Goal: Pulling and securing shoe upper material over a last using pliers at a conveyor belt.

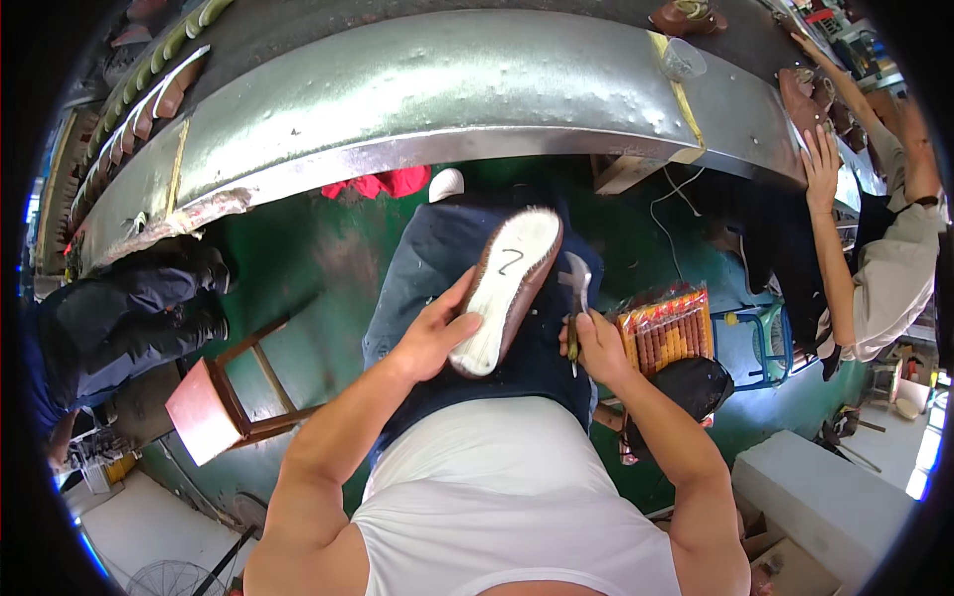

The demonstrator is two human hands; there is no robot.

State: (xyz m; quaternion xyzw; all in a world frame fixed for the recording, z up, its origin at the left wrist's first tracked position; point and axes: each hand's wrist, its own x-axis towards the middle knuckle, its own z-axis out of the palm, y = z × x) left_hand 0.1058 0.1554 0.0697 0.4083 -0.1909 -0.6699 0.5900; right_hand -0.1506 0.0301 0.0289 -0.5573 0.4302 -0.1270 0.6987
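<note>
My left hand grips the heel end of a brown leather shoe over my lap, its thumb pressed on the pale underside. That whitish bottom faces up, with a dark handwritten mark on it and a stitched or gathered brown edge around it. To the right of the shoe, my right hand is closed round the handle of a hammer-like tool with a curved metal head. The head stands upright a little apart from the shoe. The fingers partly hide the tool's handle.
A metal-edged bench curves across in front, with shoes on it. A pink-topped stool stands left. To the right are a plastic-wrapped pack, a blue stool and a co-worker's arm. Another person's legs show left.
</note>
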